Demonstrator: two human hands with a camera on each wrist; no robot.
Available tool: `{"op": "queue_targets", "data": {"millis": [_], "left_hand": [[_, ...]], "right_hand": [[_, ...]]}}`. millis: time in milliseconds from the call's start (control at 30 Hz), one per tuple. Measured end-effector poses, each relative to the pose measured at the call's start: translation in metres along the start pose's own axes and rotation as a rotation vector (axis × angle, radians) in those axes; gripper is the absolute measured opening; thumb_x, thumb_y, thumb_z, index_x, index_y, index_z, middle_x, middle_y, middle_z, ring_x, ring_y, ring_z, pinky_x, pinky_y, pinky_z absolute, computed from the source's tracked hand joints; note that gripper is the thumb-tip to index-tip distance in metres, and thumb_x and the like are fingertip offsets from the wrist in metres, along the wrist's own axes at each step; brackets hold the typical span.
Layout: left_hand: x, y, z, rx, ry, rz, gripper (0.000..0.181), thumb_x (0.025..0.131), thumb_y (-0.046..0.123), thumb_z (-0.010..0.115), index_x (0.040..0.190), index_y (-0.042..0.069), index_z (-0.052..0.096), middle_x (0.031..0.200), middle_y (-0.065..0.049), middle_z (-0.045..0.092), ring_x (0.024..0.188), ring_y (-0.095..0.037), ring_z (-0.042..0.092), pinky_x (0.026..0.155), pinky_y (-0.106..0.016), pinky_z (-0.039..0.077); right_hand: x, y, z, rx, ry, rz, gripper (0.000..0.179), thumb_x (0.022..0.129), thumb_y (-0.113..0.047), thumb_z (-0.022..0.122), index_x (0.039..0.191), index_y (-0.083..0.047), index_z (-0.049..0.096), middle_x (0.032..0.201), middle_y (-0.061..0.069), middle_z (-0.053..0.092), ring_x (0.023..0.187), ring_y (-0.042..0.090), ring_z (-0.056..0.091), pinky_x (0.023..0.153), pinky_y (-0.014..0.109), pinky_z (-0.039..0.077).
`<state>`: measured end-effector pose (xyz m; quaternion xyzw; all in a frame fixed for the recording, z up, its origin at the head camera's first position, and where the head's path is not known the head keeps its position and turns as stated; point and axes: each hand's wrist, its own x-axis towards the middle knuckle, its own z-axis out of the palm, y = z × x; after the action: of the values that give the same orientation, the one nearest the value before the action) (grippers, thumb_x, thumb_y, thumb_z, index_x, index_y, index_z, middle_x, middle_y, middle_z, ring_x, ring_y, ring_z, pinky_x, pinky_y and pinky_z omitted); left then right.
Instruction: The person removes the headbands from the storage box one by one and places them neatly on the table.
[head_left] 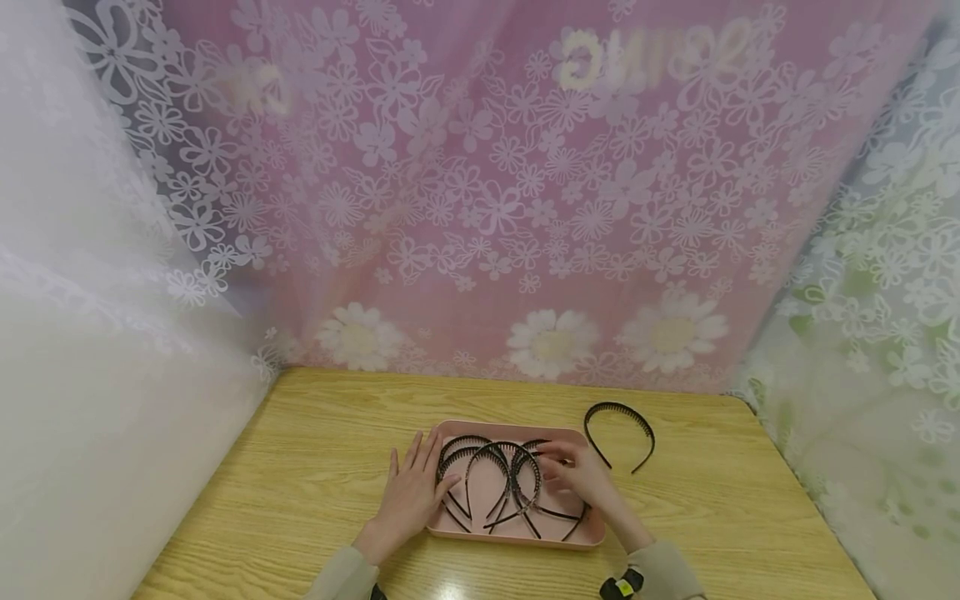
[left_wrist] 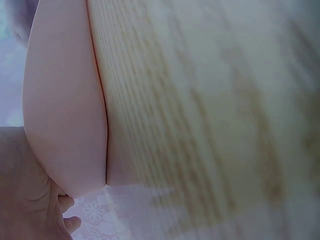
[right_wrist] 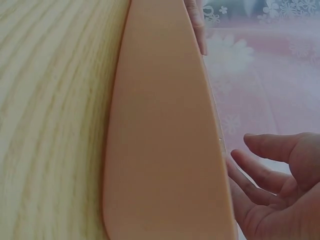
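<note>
- My left hand (head_left: 411, 493) is resting, released, on the left edge of the tray (head_left: 517, 541).
- My right hand (head_left: 576, 477) is hovering over its right side, thumb parted, released.
- Black headbands (head_left: 513, 477) are overlapping inside.
- One loose headband (head_left: 619, 407) is lying toward the tabletop (head_left: 322, 450)'s far right corner.

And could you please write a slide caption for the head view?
Left hand and right hand at a pink tray of black headbands; another headband lies outside.

The left hand (head_left: 408, 493) has its fingers spread and pointing forward, thumb (head_left: 447, 486) to their right, wrist (head_left: 371, 540) behind them. The right hand (head_left: 577, 475) bends its fingers loosely leftward, forearm (head_left: 628, 529) behind them.
</note>
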<state>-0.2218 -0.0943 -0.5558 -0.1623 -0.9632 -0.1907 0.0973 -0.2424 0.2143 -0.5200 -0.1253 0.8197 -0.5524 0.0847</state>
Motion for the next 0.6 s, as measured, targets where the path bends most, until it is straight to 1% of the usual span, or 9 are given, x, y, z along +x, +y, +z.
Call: {"op": "queue_targets", "data": {"millis": [67,200,300,367,600], "left_hand": [[0.000,0.000,0.000,-0.001,0.005,0.004,0.074,0.103,0.045,0.055,0.157,0.000,0.033,0.164,-0.016,0.030,0.150,-0.042,0.026,0.114,-0.074,0.018],[-0.001,0.000,0.000,-0.004,0.008,0.010,0.074,0.102,0.045,0.056,0.157,-0.001,0.034,0.163,-0.017,0.031,0.149,-0.043,0.027,0.113,-0.074,0.019],[-0.001,0.000,0.000,-0.002,0.002,0.008,0.074,0.103,0.046,0.055,0.157,0.000,0.034,0.164,-0.017,0.030,0.150,-0.042,0.027,0.113,-0.074,0.018],[-0.001,0.000,-0.001,-0.003,0.004,0.008,0.074,0.103,0.046,0.055,0.157,0.000,0.034,0.164,-0.017,0.030,0.150,-0.042,0.027,0.113,-0.074,0.019],[0.000,0.001,-0.002,-0.007,-0.004,0.002,0.074,0.103,0.045,0.054,0.157,0.000,0.033,0.164,-0.016,0.029,0.150,-0.042,0.026,0.113,-0.074,0.019]], "right_hand": [[0.001,0.001,0.001,-0.028,-0.004,-0.016,0.037,0.102,-0.013,0.063,0.131,0.010,0.061,0.108,0.028,0.069,0.090,0.038,0.072,0.071,0.040,0.062],[0.000,0.003,0.003,-0.069,-0.016,-0.048,0.036,0.102,-0.010,0.062,0.130,0.012,0.061,0.114,0.031,0.067,0.091,0.036,0.072,0.070,0.038,0.062],[-0.001,0.002,0.005,-0.081,-0.025,-0.044,0.035,0.101,-0.010,0.063,0.130,0.012,0.061,0.119,0.032,0.065,0.092,0.035,0.071,0.070,0.038,0.062],[-0.001,0.002,0.006,-0.076,-0.031,-0.032,0.036,0.101,-0.009,0.063,0.130,0.012,0.061,0.119,0.032,0.065,0.093,0.034,0.071,0.071,0.037,0.062],[-0.003,-0.001,0.012,-0.122,-0.013,-0.026,0.036,0.097,-0.008,0.068,0.126,0.013,0.062,0.109,0.028,0.069,0.093,0.034,0.069,0.069,0.033,0.060]]}}
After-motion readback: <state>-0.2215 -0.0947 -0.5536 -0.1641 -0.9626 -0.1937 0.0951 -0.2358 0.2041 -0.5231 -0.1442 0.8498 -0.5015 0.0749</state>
